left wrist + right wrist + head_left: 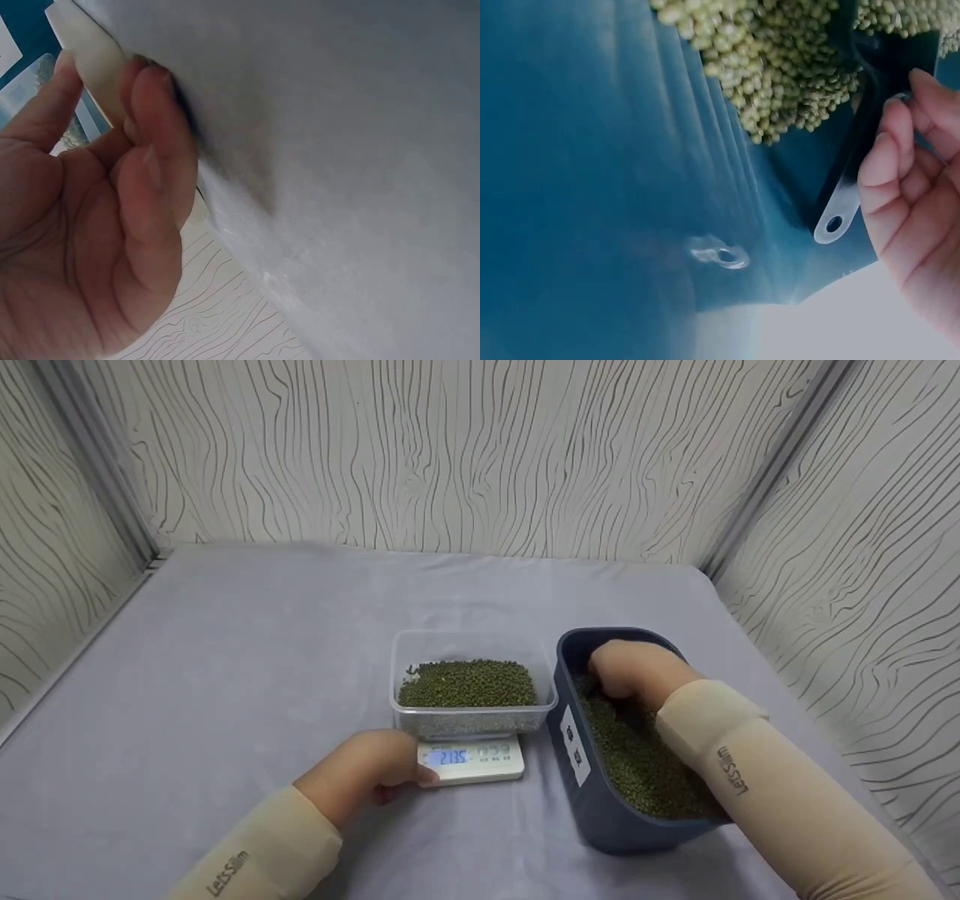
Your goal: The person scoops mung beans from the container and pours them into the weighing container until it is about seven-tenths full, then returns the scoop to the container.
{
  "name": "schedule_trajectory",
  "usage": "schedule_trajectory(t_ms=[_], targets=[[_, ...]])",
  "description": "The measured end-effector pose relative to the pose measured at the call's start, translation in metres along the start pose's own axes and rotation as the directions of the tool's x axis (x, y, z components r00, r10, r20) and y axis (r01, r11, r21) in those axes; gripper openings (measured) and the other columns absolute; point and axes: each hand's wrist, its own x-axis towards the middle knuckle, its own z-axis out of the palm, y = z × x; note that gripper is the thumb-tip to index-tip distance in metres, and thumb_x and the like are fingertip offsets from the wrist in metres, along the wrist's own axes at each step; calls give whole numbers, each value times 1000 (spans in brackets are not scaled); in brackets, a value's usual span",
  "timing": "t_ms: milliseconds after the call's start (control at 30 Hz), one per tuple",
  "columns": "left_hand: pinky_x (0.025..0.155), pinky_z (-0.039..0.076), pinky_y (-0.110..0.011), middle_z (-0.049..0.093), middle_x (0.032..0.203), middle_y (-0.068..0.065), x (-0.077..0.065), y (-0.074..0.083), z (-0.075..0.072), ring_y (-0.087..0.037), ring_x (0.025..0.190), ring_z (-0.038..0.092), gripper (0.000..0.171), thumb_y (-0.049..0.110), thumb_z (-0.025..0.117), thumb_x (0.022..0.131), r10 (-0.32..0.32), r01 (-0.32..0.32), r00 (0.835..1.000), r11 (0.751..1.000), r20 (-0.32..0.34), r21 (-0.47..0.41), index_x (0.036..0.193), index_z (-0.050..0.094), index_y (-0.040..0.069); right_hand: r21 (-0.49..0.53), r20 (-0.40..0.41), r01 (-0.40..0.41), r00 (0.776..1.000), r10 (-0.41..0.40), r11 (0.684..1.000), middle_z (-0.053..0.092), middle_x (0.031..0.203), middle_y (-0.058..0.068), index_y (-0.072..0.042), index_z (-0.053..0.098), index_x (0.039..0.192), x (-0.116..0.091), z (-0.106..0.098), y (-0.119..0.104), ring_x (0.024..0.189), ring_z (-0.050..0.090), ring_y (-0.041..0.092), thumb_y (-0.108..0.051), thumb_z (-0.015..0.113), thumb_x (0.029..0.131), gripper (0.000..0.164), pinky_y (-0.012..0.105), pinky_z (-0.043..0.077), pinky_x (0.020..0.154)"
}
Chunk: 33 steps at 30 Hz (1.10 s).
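A white digital kitchen scale [491, 769], its lit display showing digits like 2135, bears a clear plastic container [472, 710] with mung beans [469, 684] in it. My left hand [367, 765] is at the scale's front left corner. In the left wrist view its thumb [66, 71] touches the scale's edge and the fingers curl against its side. Inside a dark blue bin [630, 834] of mung beans [630, 765] is my right hand [637, 669]. The right wrist view shows it gripping the handle of a black scoop [847, 191], whose head is partly out of sight.
The bin stands close to the clear container's right side and carries a white label [575, 746]. A pale cloth [225, 660] covers the table. Wood-pattern panels [450, 457] rise behind it and at both sides.
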Motion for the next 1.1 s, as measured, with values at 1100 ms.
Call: schedule_trajectory(t_ms=[1100], targets=[[49, 40, -23, 49, 46, -2, 0, 0, 0, -13, 43, 47, 52, 50, 60, 81, -18, 18, 1000, 999, 8, -32, 51, 51, 9, 385, 261, -82, 965, -23, 919, 46, 54, -1, -15, 62, 70, -7, 5, 5, 42, 38, 11, 2, 50, 72, 21, 23, 34, 40]])
